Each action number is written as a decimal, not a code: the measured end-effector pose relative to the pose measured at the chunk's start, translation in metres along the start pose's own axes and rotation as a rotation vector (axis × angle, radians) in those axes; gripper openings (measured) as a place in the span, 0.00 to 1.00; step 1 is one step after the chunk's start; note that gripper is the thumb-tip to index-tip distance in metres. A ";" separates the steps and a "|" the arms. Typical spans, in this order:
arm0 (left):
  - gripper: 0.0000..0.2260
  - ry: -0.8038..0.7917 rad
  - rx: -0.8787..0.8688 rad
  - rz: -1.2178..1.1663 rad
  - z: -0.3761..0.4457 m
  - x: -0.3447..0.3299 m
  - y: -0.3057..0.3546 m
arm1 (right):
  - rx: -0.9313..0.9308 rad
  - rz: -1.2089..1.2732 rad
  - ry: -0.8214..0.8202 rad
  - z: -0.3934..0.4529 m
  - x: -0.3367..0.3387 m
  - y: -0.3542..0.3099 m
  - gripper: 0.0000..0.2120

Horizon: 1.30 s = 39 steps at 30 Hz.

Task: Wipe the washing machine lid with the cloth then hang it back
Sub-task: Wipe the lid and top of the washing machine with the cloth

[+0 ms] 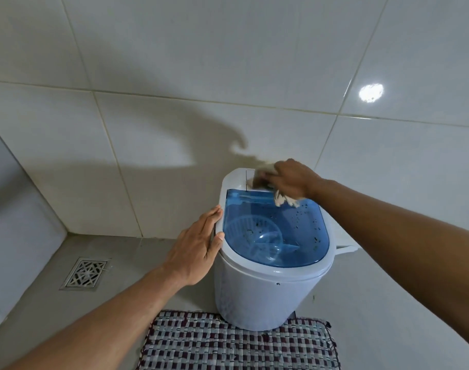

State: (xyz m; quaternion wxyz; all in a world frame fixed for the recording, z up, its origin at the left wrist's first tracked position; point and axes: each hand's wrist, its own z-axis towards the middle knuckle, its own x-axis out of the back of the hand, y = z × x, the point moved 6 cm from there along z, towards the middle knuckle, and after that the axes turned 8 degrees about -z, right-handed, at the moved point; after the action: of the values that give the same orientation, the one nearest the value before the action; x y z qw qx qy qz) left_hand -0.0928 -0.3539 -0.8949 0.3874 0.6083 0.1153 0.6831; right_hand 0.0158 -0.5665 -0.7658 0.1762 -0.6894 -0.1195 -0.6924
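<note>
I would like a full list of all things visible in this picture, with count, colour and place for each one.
washing machine: one, white, on the floor against the tiled wall, centre of view.
lid: one, see-through blue with dark specks, shut on top of the washing machine.
cloth: one, pale beige, bunched under the right hand at the back of the machine's top.
floor drain: one, metal grate, in the floor at the left.
mat: one, woven in white and dark red checks, on the floor in front of the machine.
wall tiles: many, glossy white, behind and to the left.
left hand: one, flat against the machine's left rim.
right hand: one, pressing the cloth down.
</note>
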 end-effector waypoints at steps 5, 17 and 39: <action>0.27 -0.008 -0.003 0.008 0.001 0.001 0.000 | -0.573 1.297 0.369 -0.059 0.018 0.062 0.10; 0.27 -0.035 -0.025 0.051 0.003 0.003 -0.001 | -0.828 1.037 0.437 -0.113 0.008 0.104 0.19; 0.31 -0.039 0.005 0.047 0.004 0.002 0.000 | 0.003 0.142 -0.015 -0.129 -0.086 0.052 0.27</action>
State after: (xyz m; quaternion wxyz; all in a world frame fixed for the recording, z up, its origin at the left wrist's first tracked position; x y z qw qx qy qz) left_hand -0.0891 -0.3540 -0.8928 0.3719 0.6249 0.0954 0.6798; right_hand -0.0819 -0.6601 -0.8581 0.2249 -0.7012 -0.0729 -0.6726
